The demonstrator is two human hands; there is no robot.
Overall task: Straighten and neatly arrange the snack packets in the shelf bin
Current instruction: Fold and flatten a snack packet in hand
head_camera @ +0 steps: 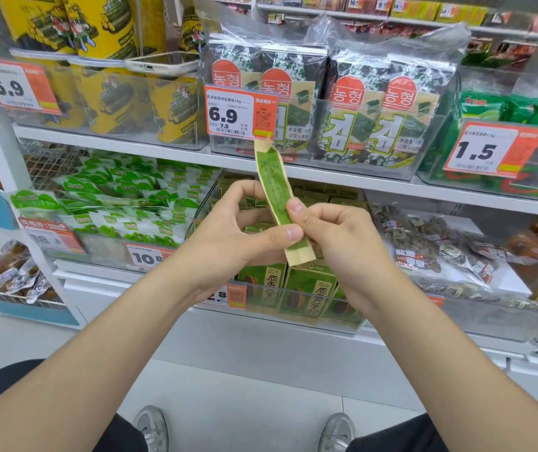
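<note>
Left hand (228, 238), right hand (337, 238) pinch packet (273, 182) low

An orange-and-white paper price tag (240, 114) is showing 6.9 above a smaller 7.5. Far left of it a similar tag (16, 86) is showing 5.9, and far right a third tag (486, 151) is showing 1.5. Just right of it, dark green seaweed packets (352, 125) are bearing a white 김. Below it, a slim green-and-tan snack packet (274, 187) is carrying print too fine to read.

Left hand (235, 234), right hand (342, 238) close together, both pinching packet (274, 184).
</note>
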